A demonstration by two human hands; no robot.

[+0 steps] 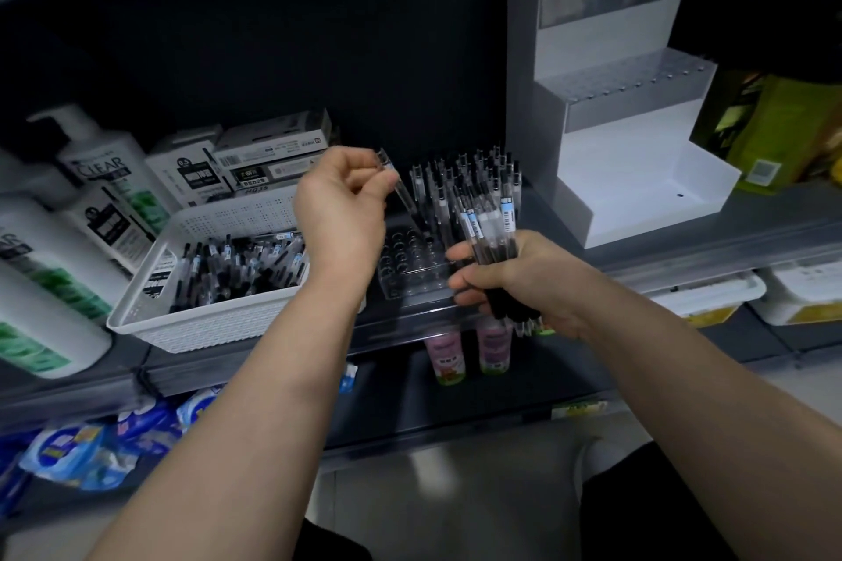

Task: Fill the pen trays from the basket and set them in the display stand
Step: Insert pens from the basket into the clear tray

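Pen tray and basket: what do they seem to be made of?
Pen tray: likely clear glossy plastic, perhaps acrylic; it is see-through, with glints around its rows of holes. Basket: likely white matte moulded plastic; its walls carry a regular perforated grid.

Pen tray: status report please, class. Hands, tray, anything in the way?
Left hand pinches one pen over the pen tray. Right hand grips a bundle of pens. Far rows filled, near holes empty. Nothing else in the way.
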